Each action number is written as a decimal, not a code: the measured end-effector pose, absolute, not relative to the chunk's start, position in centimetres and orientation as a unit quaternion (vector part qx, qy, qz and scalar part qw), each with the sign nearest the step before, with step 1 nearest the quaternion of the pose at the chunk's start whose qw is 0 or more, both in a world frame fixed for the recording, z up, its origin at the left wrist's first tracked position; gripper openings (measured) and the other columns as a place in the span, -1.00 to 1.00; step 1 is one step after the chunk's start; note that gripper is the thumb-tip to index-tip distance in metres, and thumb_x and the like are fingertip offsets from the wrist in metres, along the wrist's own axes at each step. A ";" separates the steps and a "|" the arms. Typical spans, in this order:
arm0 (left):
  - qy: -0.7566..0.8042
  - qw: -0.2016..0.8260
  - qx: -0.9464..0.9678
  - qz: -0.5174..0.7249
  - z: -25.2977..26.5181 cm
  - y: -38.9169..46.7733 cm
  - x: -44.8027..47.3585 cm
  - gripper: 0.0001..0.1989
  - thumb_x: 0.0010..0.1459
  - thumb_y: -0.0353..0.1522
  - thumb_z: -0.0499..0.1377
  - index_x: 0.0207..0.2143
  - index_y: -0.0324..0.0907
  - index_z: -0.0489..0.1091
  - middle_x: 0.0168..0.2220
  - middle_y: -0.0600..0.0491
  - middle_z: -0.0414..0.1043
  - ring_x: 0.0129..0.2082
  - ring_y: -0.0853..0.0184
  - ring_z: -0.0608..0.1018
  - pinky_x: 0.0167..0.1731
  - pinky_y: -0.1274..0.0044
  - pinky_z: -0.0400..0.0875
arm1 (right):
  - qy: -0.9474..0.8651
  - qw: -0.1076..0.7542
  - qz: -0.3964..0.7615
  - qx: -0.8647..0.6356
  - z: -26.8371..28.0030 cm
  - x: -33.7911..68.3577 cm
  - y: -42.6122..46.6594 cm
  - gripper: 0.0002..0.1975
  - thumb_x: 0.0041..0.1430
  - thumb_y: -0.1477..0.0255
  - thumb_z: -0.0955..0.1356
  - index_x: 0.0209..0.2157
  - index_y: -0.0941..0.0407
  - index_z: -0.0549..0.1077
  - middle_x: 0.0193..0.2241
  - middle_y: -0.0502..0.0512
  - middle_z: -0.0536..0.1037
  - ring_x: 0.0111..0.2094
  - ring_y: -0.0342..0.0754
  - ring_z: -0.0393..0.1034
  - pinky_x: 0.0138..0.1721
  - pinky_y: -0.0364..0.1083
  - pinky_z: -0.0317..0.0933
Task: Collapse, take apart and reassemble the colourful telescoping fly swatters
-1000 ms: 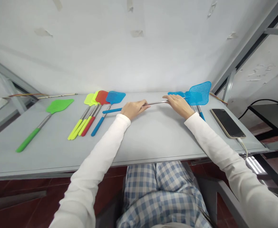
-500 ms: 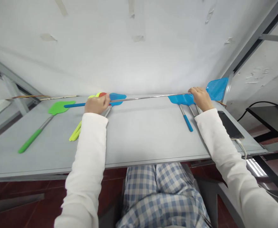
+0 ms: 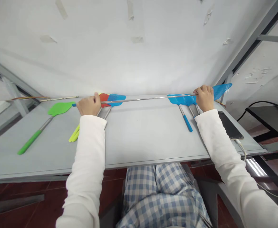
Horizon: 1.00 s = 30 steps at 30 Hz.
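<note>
Above the table, a blue fly swatter (image 3: 148,99) with a long, thin metal rod is stretched level between my hands. My left hand (image 3: 88,105) is closed around its blue handle, whose end pokes out on the left. On the right, my right hand (image 3: 204,98) grips the rod near the head, which shows almost edge-on. Under and beside my left hand lie a red fly swatter (image 3: 103,100) and another blue one (image 3: 117,99), along with yellow-green handles (image 3: 74,135) partly hidden by my sleeve. Several blue fly swatters (image 3: 175,99) lie beside my right hand.
A green fly swatter (image 3: 33,142) lies on the left of the grey table (image 3: 143,136). At the right, a phone (image 3: 231,126) with a white cable is partly behind my sleeve. A white wall (image 3: 148,57) rises behind, and metal frame posts stand at both sides.
My left hand has shifted left and now covers most of the blue handle. My right hand has moved slightly right. More rod shows between them, and the blue head has turned toward edge-on.
</note>
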<state>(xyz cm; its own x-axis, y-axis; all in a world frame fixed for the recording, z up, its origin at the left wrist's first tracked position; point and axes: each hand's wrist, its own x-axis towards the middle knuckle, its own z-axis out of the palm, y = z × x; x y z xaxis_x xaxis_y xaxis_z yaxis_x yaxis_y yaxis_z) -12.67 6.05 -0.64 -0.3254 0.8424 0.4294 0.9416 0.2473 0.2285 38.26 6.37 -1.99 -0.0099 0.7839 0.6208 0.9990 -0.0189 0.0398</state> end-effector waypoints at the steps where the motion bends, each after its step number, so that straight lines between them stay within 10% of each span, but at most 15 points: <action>1: -0.790 0.105 -0.556 -0.236 -0.7 6.0 -13.0 -0.38 0.33 -0.16 -0.27 -0.25 -0.35 0.49 -0.37 -0.14 0.44 -0.22 0.13 0.45 -0.25 0.36 0.11 | -0.659 0.217 -0.256 -0.673 -2.1 38.4 6.2 -0.68 0.30 0.46 0.12 -0.24 0.15 0.48 -0.06 0.32 0.44 0.07 0.20 0.21 0.10 0.21 0.00; 5: -0.814 0.112 -0.516 -0.241 -1.0 6.1 -14.0 -0.40 0.33 -0.21 -0.25 -0.24 -0.40 0.50 -0.33 -0.18 0.47 -0.20 0.12 0.46 -0.28 0.34 0.10 | -0.666 0.200 -0.267 -0.667 -2.5 39.4 5.7 -0.71 0.29 0.33 0.21 -0.29 0.12 0.53 0.11 0.29 0.33 0.24 0.26 0.01 0.20 0.32 -0.16; 16: -0.781 0.080 -0.595 -0.176 -1.9 7.2 -10.2 -0.35 0.30 -0.19 -0.28 -0.19 -0.36 0.54 -0.22 -0.31 0.50 -0.15 0.02 0.49 -0.20 0.31 0.22 | -0.703 0.171 -0.274 -0.633 -1.4 35.7 6.1 -0.48 0.39 0.19 0.09 -0.37 0.12 0.55 -0.42 0.21 0.49 -0.10 0.17 0.25 -0.11 0.11 0.00; 30: -0.698 0.083 -0.682 -0.202 -1.1 4.4 1.2 -0.35 0.31 -0.22 -0.29 -0.23 -0.36 0.55 -0.36 -0.30 0.50 -0.22 0.11 0.53 -0.23 0.38 0.28 | -0.825 0.113 -0.200 -0.516 -3.1 23.3 3.7 -0.52 0.41 0.31 0.06 -0.30 0.18 0.52 -0.47 0.27 0.54 -0.20 0.15 0.28 -0.16 0.03 0.03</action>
